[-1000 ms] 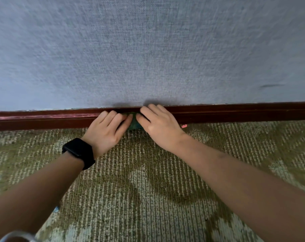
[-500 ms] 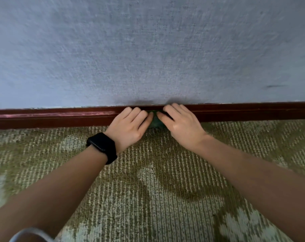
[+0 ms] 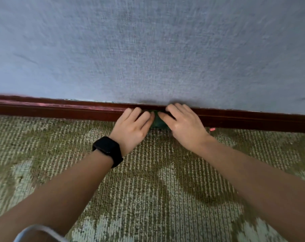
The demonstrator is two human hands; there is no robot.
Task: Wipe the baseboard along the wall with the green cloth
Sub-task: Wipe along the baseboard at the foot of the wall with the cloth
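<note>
Grip: left hand [image 3: 132, 127] and right hand [image 3: 184, 124] both pressed on cloth [image 3: 157, 121], fingers flat, pinning it against baseboard [image 3: 69, 109] at carpet [image 3: 148, 189] edge. Cloth mostly hidden, only a green sliver between hands. Mid-wipe, by the look of it. Can't tell cleaned from uncleaned: no visible dust line. Long runs of baseboard on both sides, likely part left. Small pink scrap [image 3: 212, 129] just right of hands.
</note>
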